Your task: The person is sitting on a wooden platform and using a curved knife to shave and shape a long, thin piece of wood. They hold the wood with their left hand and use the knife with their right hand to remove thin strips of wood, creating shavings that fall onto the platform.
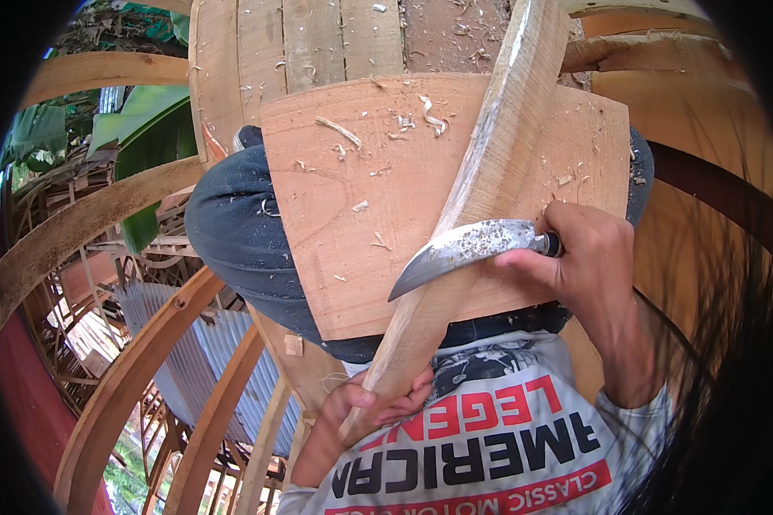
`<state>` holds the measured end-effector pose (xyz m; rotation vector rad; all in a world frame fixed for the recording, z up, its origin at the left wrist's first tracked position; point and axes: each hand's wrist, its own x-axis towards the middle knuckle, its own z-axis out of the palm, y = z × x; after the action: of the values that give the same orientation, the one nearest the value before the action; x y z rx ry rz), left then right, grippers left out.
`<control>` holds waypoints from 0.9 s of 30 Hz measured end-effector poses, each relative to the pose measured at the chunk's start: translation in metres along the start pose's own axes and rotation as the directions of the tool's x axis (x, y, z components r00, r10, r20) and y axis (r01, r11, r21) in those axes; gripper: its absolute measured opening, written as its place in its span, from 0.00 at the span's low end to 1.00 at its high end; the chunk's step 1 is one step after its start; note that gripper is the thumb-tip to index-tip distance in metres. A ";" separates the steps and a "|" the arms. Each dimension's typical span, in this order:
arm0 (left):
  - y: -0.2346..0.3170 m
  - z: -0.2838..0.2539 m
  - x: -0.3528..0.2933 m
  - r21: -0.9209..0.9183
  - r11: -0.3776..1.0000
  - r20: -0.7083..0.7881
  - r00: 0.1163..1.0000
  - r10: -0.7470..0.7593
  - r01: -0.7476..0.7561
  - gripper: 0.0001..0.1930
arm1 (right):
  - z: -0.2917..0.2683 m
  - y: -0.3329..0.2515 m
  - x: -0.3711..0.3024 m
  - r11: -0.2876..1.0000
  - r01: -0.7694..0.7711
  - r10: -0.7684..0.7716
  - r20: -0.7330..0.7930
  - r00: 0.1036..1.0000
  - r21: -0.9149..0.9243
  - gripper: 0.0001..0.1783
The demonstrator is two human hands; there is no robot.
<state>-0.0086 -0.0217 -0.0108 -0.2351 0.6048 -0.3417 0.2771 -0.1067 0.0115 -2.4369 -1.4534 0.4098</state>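
A long, tapering piece of wood (502, 146) slants from the top of the view down toward my body. My left hand (371, 405) is wrapped round its narrow near end, against my shirt. In my right hand (586, 253) is a knife with a broad, curved, dark-spotted blade (464, 247); my fingers are closed round its dark handle. The blade lies across the wood, its tip pointing left; whether its edge touches the wood I cannot tell. Beneath the wood a flat board (378, 180) rests across my lap, with curled shavings (432, 116) scattered on it.
Beyond the lap board is a plank surface (309, 43) strewn with shavings. Curved wooden ribs (137, 378) run along the left, with corrugated sheets (232, 360) and green leaves (150, 129) behind them. More curved timber (661, 56) stands at the right. My bent knee (240, 232) shows beside the board.
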 end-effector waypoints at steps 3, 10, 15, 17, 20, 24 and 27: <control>0.002 0.000 -0.001 0.008 1.000 0.010 1.000 -0.010 0.010 0.33 | -0.001 0.006 0.008 0.999 0.021 -0.022 -0.041 0.999 -0.031 0.36; 0.000 0.006 0.005 -0.032 0.999 -0.001 1.000 0.012 -0.012 0.33 | 0.006 0.024 0.030 0.992 -0.013 -0.003 -0.126 0.992 -0.129 0.39; -0.005 -0.003 -0.007 0.249 0.968 -0.020 0.999 0.032 -0.026 0.36 | -0.048 0.122 0.072 0.776 -0.620 0.580 -0.259 0.772 -0.112 0.44; -0.004 -0.005 -0.010 0.245 0.969 -0.045 0.999 0.014 -0.002 0.37 | -0.048 0.107 0.062 0.857 -0.492 0.436 -0.293 0.851 -0.155 0.43; -0.002 -0.004 -0.007 0.182 0.983 -0.032 0.999 0.004 0.002 0.38 | -0.033 0.046 0.032 0.951 -0.241 0.207 -0.182 0.961 -0.196 0.38; -0.002 -0.005 -0.004 0.224 0.974 -0.042 0.999 -0.002 0.011 0.38 | -0.012 0.010 0.017 0.995 -0.006 0.005 -0.011 1.000 -0.098 0.35; 0.002 0.009 -0.007 0.213 0.977 -0.119 0.993 0.010 0.015 0.38 | -0.010 0.014 0.023 0.989 0.050 -0.056 -0.037 0.998 -0.139 0.35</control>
<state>-0.0080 -0.0158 -0.0002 -0.0085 0.6805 -0.4223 0.3028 -0.0939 0.0133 -2.4898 -1.5739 0.2548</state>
